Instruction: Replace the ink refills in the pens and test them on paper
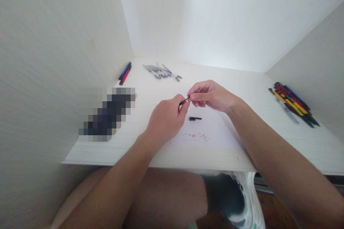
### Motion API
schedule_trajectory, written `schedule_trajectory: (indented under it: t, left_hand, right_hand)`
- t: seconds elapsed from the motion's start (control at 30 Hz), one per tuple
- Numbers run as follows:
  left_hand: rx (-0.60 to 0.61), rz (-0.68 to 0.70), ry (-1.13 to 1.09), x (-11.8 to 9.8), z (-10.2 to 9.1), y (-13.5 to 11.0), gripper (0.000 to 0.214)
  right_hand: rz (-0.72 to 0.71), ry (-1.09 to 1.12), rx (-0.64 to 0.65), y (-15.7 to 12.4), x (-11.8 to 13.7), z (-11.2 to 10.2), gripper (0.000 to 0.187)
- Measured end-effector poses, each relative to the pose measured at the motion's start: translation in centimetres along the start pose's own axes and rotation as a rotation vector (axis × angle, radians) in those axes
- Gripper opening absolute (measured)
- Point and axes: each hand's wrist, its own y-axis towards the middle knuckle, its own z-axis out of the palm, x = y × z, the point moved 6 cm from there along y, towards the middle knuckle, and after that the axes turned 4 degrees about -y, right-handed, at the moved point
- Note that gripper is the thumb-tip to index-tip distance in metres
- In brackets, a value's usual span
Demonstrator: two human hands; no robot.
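Note:
Between my two hands is a thin black pen part (184,101), angled up to the right. My left hand (168,118) is closed round its lower end. My right hand (208,96) pinches the upper end with thumb and fingertips, where something small and pale shows; its details are too small to make out. Just below the hands, a black pen cap (195,118) with a reddish end lies on a white sheet of paper (215,123). Small dark and red scribbles mark the paper nearer to me.
Several clear pens (161,71) lie at the back. A blue and a red pen (125,74) rest by the left wall, with a blurred-out dark object (109,112) nearer. A pile of coloured pens (292,103) lies at right. White panels (199,18) enclose the desk.

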Motion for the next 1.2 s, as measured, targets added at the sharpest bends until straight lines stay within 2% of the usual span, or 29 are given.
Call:
schedule_trajectory:
  t: [0.1, 0.23, 0.4, 0.63, 0.9, 1.2]
  left_hand:
    - [-0.012, -0.034, -0.002, 0.1, -0.1, 0.0, 0.024]
    - [-0.032, -0.067, 0.003, 0.3, -0.3, 0.0, 0.022]
    - [-0.057, -0.08, 0.0, 0.5, -0.4, 0.0, 0.022]
    - [-0.061, -0.065, -0.009, 0.5, -0.4, 0.0, 0.018]
    - [0.023, -0.145, 0.016, 0.4, -0.3, 0.0, 0.021]
    - [0.05, -0.091, 0.004, 0.4, 0.0, 0.0, 0.028]
  right_hand:
    - [-0.018, 0.084, -0.075, 0.2, 0.0, -0.1, 0.023]
    - [-0.016, 0.14, -0.209, 0.0, 0.4, -1.2, 0.034]
    - [-0.015, 0.194, -0.289, -0.1, 0.7, -2.0, 0.042]
    - [-0.001, 0.242, -0.293, 0.0, 0.6, -1.8, 0.043]
    - [0.009, 0.271, -0.286, 0.1, 0.3, -2.2, 0.036]
    - [0.023, 0.299, -0.298, 0.3, 0.0, -2.6, 0.043]
